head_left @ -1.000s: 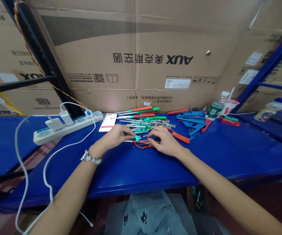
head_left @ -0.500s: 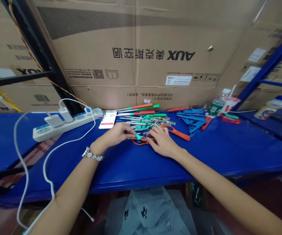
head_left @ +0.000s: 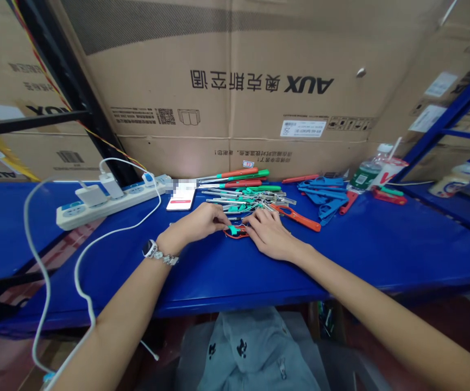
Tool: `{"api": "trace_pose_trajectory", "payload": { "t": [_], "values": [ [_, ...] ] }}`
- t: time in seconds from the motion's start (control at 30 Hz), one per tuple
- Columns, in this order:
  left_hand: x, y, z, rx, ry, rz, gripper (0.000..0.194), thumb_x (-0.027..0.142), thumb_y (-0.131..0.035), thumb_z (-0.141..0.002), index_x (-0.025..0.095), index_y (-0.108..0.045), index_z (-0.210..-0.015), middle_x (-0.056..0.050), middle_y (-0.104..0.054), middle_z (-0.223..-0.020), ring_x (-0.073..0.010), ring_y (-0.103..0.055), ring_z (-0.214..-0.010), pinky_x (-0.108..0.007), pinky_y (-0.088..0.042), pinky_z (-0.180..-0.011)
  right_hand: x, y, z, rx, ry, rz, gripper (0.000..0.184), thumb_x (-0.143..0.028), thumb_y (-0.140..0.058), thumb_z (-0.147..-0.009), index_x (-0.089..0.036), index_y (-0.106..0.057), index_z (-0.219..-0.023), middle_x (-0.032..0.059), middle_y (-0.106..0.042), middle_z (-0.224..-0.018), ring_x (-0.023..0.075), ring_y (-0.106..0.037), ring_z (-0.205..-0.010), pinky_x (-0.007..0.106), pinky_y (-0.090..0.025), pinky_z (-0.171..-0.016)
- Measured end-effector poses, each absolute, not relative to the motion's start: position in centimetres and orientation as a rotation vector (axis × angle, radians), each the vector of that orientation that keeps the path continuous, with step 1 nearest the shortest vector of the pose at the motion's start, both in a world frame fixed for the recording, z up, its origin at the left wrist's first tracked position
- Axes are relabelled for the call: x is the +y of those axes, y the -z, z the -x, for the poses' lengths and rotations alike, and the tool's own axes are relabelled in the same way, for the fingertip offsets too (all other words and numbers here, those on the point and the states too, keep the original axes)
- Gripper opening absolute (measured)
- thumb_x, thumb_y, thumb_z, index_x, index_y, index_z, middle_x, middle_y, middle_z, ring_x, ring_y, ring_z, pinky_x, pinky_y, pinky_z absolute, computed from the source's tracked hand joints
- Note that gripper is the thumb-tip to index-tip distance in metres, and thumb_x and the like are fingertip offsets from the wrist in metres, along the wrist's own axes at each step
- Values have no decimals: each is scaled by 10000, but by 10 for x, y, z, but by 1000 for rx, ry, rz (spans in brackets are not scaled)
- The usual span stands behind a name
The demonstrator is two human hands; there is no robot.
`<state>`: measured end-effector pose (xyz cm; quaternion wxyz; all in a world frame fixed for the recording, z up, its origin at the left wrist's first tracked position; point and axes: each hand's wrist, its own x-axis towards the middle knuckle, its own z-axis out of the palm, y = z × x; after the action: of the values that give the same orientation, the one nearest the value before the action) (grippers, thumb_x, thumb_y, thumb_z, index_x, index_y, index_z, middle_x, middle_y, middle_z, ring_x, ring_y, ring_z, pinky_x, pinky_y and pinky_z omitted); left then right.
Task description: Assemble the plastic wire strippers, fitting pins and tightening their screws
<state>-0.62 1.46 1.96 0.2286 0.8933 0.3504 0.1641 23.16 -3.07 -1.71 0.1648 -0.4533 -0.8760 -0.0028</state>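
My left hand [head_left: 202,221] pinches a small green plastic piece [head_left: 233,231] between thumb and fingertips. That piece lies at an orange-red plastic shell [head_left: 235,236] on the blue table. My right hand [head_left: 269,234] is bent over the shell's right end, its thumb and fingers pressed onto it and covering that part. Just behind the hands is a pile of thin metal rods with green pieces and fine wires [head_left: 243,205]. An orange handle-shaped shell with a loop [head_left: 300,218] lies to the right of my right hand.
Longer tools with red and green handles [head_left: 238,174] lie behind the pile. Blue plastic shells [head_left: 324,195] are heaped at right, near a bottle [head_left: 363,176] and cup. A phone [head_left: 181,195] and a power strip [head_left: 96,209] with white cables are at left. Cardboard [head_left: 255,108] stands behind.
The view has shifted slightly. Both hands stay at the shell, with the left fingertips still on the green piece.
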Motion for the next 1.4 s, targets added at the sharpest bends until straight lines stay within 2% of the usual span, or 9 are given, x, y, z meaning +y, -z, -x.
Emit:
{"api": "trace_pose_trajectory", "payload": {
  "t": [0.27,0.7,0.93,1.1,1.27,1.4],
  "values": [
    [15,-17,4,973,-448,-2463,175,154,-632,-876,141,-800,-925,-64,-722,-849,-160,-630,-767,-274,-467,-726,-29,20,-234,-2509,29,1259,315,-303,-346,-1072,-181,-580,-1244,132,-595,-1157,294,-522,-1134,520,-372,-1043],
    [15,-18,-3,964,-449,-2552,170,103,-633,-857,142,-795,-888,-63,-749,-848,-143,-642,-722,-257,-470,-685,-30,20,-234,-2524,65,1246,322,-317,-324,-1079,-174,-573,-1222,128,-589,-1133,287,-518,-1100,495,-379,-1018],
    [15,-16,-2,895,-496,-2401,143,219,-675,-867,149,-798,-878,-66,-779,-854,-149,-662,-731,-249,-477,-685,-29,21,-236,-2546,75,1226,298,-301,-338,-1066,-175,-561,-1219,138,-592,-1143,294,-515,-1106,513,-370,-1032],
    [16,-14,0,940,-484,-2289,197,311,-705,-841,138,-797,-864,-57,-758,-760,-138,-622,-662,-240,-432,-620,-29,19,-238,-2561,45,1228,304,-289,-343,-1063,-173,-561,-1239,136,-594,-1164,294,-510,-1120,515,-357,-1046],
    [14,-14,-2,943,-491,-2220,195,308,-707,-808,134,-785,-852,-57,-754,-750,-144,-636,-664,-233,-435,-607,-33,14,-234,-2464,-91,1236,246,-278,-385,-1054,-197,-568,-1198,109,-611,-1177,271,-520,-1156,489,-353,-1050],
    [12,-14,-5,907,-495,-2229,149,243,-668,-816,137,-769,-844,-53,-760,-761,-145,-654,-669,-230,-457,-614,-37,11,-225,-2336,-20,1187,200,-390,-568,-985,-212,-615,-1065,83,-638,-1090,265,-553,-1070,457,-380,-982]
  ]
}}
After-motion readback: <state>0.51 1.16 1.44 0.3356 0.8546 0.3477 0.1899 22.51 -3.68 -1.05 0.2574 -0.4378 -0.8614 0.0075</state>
